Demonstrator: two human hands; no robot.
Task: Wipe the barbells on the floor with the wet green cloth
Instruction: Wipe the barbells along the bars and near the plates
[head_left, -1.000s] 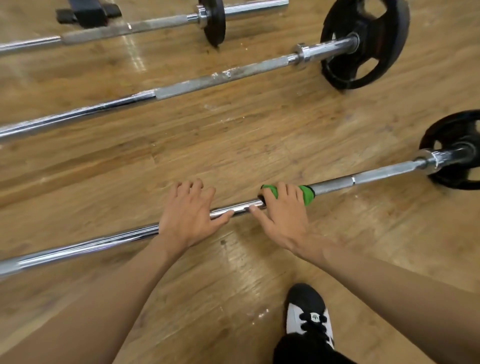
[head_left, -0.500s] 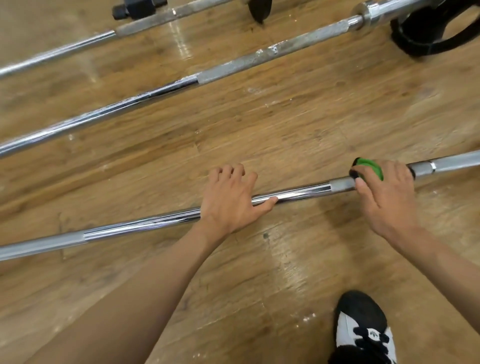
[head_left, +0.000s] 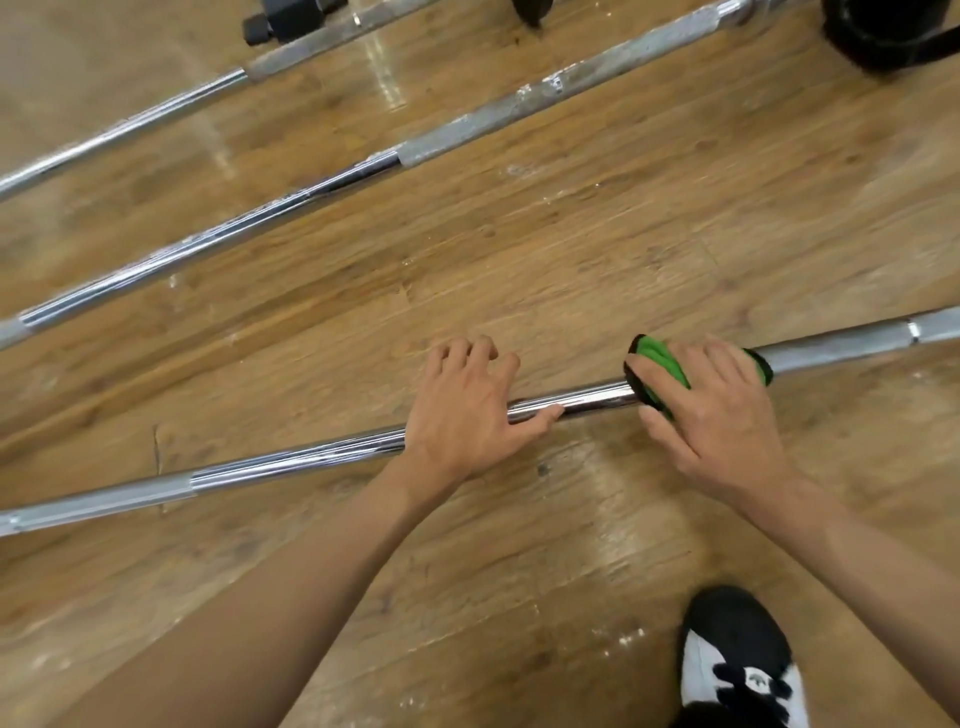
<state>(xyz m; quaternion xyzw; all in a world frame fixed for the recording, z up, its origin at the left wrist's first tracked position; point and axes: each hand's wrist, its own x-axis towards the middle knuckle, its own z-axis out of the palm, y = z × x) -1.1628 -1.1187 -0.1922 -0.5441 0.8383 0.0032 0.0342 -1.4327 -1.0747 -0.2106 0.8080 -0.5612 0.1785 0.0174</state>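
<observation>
Wooden plank floor (head_left: 571, 249) marked with pale scuffs, black-and-white shoe (head_left: 737, 660) seen at lower right, black weight plate (head_left: 883, 36) cut off at top right, dark blurred object (head_left: 291, 18) at top left.

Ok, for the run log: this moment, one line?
nearest barbell | right hand wraps green cloth round it | left hand holds it

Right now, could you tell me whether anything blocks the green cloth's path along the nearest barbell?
The left hand holds the nearest chrome barbell just left of the green cloth in the right hand. Rightward, the visible shaft is bare.
</observation>
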